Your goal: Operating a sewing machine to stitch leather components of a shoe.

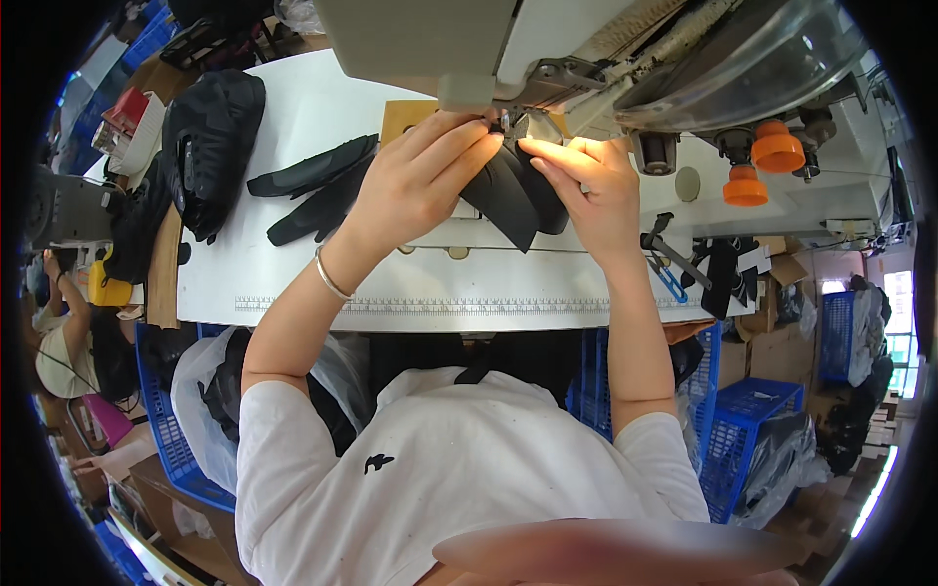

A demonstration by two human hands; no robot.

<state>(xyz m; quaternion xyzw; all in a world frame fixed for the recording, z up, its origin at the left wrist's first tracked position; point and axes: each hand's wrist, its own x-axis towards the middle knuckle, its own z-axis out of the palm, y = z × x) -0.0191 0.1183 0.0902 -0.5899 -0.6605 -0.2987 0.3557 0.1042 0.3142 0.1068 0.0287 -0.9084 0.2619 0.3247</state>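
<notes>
Under the head of a sewing machine (420, 44), a flat black piece of material (503, 200) hangs toward me in two pointed flaps. My left hand (415, 176) pinches its upper left edge close to the needle area. On the other side, my right hand (594, 190) has thumb and fingertips closed on the same piece. The machine's foot (510, 119) is lit between my fingertips, and the stitching spot itself is mostly hidden. Left of my left wrist lie several similar black strips (318, 171) on the white table (391, 278).
A heap of black shoe uppers (215, 137) occupies the table's left end. Orange thread-stand knobs (777, 146) stand at the right. A ruler strip (430, 306) runs along the front edge. Scissors-like tools (674, 259) lie right. Blue crates (747, 420) flank my seat. Another person works far left.
</notes>
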